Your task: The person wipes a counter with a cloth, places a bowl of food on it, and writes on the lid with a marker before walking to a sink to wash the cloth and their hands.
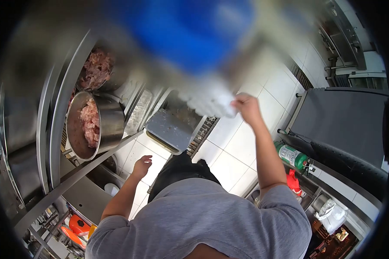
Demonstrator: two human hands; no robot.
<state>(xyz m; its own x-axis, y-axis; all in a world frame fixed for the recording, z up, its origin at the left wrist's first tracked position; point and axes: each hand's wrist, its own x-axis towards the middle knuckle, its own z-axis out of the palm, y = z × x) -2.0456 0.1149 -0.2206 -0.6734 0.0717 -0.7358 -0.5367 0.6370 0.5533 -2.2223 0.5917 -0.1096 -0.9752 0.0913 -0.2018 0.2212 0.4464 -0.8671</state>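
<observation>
My right hand (245, 106) is raised in front of me at the upper centre, its fingers closed on the edge of a white, blurred, crumpled thing (216, 98). Above it, very near the camera, a large blue shape (192, 32) is out of focus. My left hand (142, 166) hangs lower left over the floor, fingers apart and slightly curled, holding nothing. A grey metal lid or tray (170, 128) lies between my hands, beyond my legs.
At left, a steel pot (110, 123) holds raw meat (90, 123), with more meat (96, 69) in another pot behind. A green cylinder (292, 156) lies right, beside a dark grey flat surface (339, 125). White tiles (227, 159) cover the floor.
</observation>
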